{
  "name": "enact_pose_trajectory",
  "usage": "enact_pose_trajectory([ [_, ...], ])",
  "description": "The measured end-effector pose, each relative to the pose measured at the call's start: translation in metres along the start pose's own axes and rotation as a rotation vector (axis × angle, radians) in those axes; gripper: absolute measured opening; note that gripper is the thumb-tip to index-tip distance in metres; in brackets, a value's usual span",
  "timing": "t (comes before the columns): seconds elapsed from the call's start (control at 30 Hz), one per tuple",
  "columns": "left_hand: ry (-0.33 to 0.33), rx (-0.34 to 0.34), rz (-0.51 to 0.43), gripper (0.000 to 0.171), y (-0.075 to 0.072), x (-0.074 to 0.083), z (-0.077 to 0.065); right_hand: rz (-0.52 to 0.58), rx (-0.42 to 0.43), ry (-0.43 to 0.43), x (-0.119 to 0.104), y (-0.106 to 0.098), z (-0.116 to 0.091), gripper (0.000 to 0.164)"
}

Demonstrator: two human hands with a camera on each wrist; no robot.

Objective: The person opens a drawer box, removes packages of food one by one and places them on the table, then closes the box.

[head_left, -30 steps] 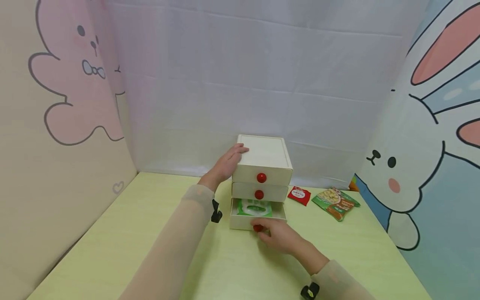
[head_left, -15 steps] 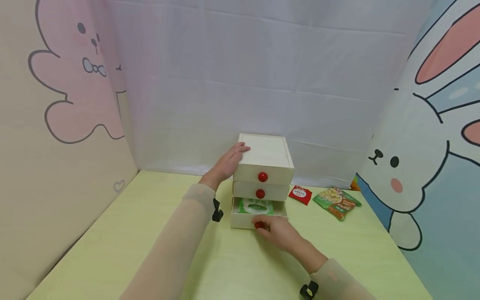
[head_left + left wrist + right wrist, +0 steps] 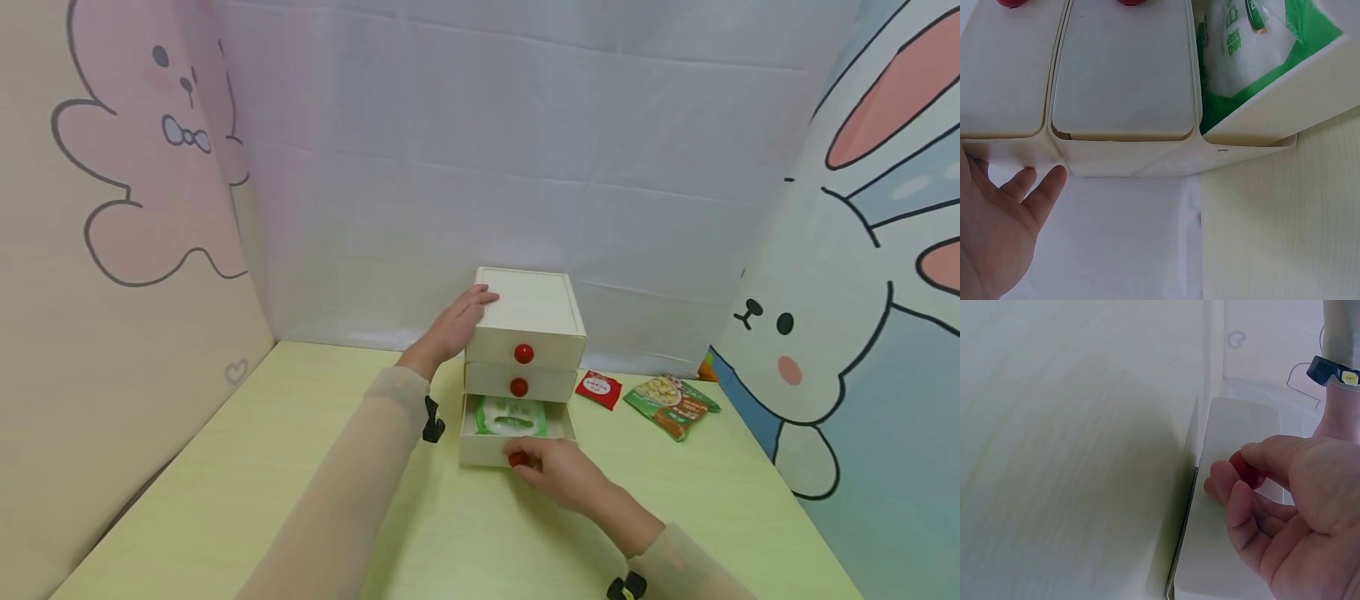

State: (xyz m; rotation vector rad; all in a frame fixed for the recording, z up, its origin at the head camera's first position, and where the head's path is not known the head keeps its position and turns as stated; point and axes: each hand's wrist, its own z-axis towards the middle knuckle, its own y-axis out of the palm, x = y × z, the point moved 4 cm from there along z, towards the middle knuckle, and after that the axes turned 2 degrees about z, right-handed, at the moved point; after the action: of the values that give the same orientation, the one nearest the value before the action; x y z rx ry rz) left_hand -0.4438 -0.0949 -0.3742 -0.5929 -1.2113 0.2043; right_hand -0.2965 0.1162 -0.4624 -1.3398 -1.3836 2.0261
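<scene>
A white three-drawer cabinet [image 3: 528, 304] with red round knobs stands at the back of the table. Its bottom drawer [image 3: 483, 452] is pulled out, and a green and white plastic packet [image 3: 512, 417] lies inside. My right hand [image 3: 562, 475] pinches the red knob [image 3: 1249, 470] of that drawer between thumb and fingers. My left hand [image 3: 453, 323] rests against the cabinet's upper left edge, fingertips over the top. In the left wrist view its fingers [image 3: 1046, 194] are extended along the side wall. The upper and middle drawers are closed.
To the right of the cabinet lie a small red packet [image 3: 598, 389] and a green and brown food pouch [image 3: 671, 406]. A white curtain [image 3: 420, 167] hangs behind the pale yellow-green table [image 3: 300, 467]. Cartoon-printed walls flank both sides.
The bottom drawer slid slightly inward, then came farther out towards me with my right hand on its knob. More of the packet shows now. My left hand stays in place.
</scene>
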Motion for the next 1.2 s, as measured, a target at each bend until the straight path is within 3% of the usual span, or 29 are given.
enact_pose_trajectory([
  [1.2,0.003,0.000,-0.005,0.059,0.000,0.000,-0.001,0.002,-0.057,-0.072,-0.016,0.009,-0.033,0.015],
])
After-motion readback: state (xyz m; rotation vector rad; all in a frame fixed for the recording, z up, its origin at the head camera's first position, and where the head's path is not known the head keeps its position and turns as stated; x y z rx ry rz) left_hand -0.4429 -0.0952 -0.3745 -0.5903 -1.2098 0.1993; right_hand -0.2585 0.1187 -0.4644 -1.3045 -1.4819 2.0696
